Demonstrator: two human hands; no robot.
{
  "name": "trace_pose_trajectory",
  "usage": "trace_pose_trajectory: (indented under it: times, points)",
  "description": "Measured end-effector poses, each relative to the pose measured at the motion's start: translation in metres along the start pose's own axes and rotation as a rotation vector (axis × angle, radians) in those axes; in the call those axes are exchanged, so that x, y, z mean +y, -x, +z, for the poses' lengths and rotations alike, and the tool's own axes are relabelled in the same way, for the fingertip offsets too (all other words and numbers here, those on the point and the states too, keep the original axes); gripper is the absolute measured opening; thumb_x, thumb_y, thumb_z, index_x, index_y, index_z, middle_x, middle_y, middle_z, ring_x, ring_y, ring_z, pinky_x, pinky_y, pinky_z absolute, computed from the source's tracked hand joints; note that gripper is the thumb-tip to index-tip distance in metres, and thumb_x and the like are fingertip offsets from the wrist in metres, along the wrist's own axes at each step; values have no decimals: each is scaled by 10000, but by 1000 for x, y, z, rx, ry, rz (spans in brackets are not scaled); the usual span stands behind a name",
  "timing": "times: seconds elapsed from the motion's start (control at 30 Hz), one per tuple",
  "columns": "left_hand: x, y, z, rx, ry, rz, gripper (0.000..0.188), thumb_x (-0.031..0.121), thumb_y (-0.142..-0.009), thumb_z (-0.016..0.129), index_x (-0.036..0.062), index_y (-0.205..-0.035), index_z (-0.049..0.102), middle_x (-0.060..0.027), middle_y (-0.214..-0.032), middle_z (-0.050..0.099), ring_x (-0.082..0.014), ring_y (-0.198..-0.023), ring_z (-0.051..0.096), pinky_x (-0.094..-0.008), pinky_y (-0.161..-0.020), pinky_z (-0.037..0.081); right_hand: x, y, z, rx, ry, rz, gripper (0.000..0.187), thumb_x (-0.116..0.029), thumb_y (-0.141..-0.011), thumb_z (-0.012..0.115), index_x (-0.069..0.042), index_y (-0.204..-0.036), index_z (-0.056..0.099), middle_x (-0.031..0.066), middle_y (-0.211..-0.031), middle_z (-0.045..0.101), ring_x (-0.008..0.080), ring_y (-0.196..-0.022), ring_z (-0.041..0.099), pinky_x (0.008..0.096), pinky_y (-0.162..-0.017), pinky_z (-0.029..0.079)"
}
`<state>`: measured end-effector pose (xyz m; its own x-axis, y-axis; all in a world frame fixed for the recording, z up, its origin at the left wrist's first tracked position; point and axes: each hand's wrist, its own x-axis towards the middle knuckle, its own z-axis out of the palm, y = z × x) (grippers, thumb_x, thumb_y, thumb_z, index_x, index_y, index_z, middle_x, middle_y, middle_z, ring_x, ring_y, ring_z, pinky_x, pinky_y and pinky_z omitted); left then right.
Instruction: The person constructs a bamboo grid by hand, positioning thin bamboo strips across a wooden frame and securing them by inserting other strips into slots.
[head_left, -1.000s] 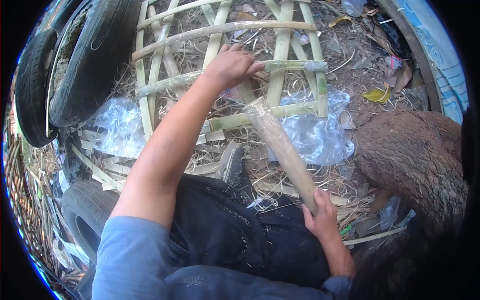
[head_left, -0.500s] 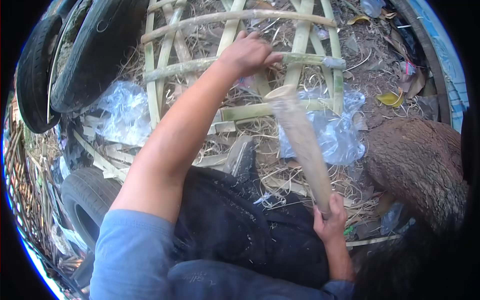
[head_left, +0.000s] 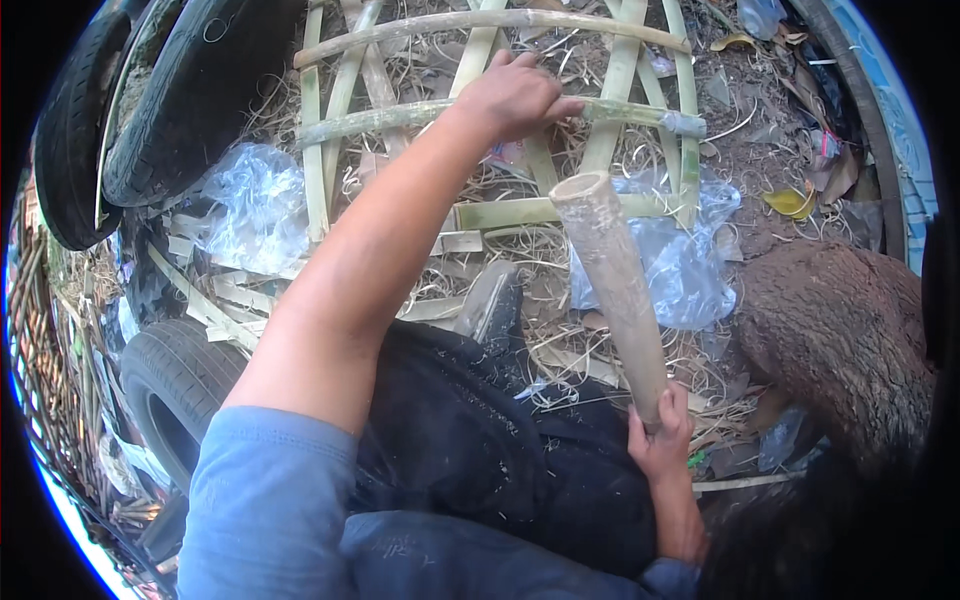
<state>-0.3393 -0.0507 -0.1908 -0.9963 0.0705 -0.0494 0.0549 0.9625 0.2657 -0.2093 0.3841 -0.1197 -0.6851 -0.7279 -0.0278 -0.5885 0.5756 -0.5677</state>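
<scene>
Firmly curled right hand fingers around bamboo tube, left hand gripping lattice strip

Two crumpled clear plastic bags lie on the straw-strewn ground: one clear, wrinkled plastic bag sits at the left, just beside the black tyres, and another clear, wrinkled plastic bag lies at the right, partly under the bamboo lattice. A small crushed clear plastic bottle lies at the top edge. No labels, signs or screens show anywhere
</scene>
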Motion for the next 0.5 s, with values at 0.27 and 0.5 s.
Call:
trace_pose_trajectory:
  times: [0.27, 0.5]
  points:
    - [4, -6, 2, 77, 16, 38, 432, 472, -979, 447, 104, -886, 654, -62, -958, 664, -281, -1015, 514, -437, -885, 347, -15, -7, -27, 99, -64, 142, 704, -37, -749, 720, -8, -1359, 370, 249, -1150, 576, 402, -1009, 611, 438, -867, 491]
    - [42, 26, -26, 189, -223, -188, 450, 466, -953, 499, 58, -1130, 569, -129, -1128, 604, -292, -1098, 518, -456, -913, 365, -19, -48, -51, 240, -211, 406, 682, -94, -773, 745, 20, -1353, 405, 202, -1102, 632, 278, -994, 648, 391, -886, 493]
